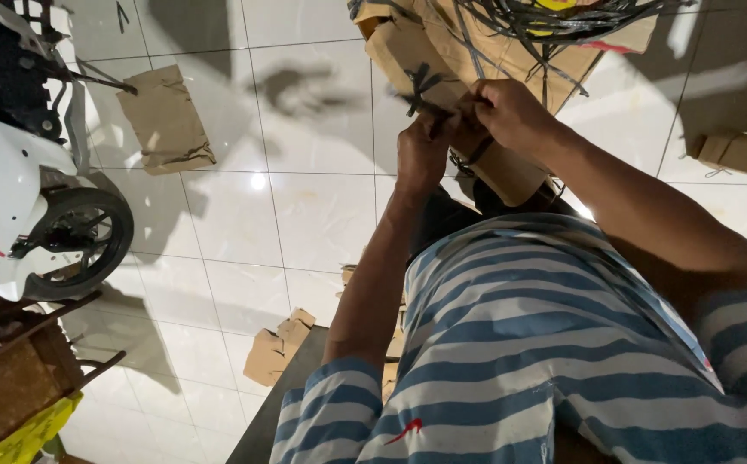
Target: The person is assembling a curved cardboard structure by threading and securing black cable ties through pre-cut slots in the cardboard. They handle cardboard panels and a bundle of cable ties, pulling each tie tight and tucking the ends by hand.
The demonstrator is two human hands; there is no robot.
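Both my hands meet at the top centre over a brown cardboard piece (408, 51). My left hand (421, 153) pinches dark plastic straps (421, 90) where they cross on the cardboard. My right hand (504, 112) is closed on the same straps just to the right, fingers curled around them. A tangle of more dark straps (554, 21) lies on the cardboard above my hands. My blue and white striped shirt (528, 344) fills the lower right.
White floor tiles (305, 223) spread below. A flat cardboard sheet (165, 120) lies at upper left, torn cardboard scraps (277, 345) near the bottom centre. A white motorcycle front with its wheel (73, 241) stands at left, a wooden crate (12, 378) below it. Another box (743, 155) sits at right.
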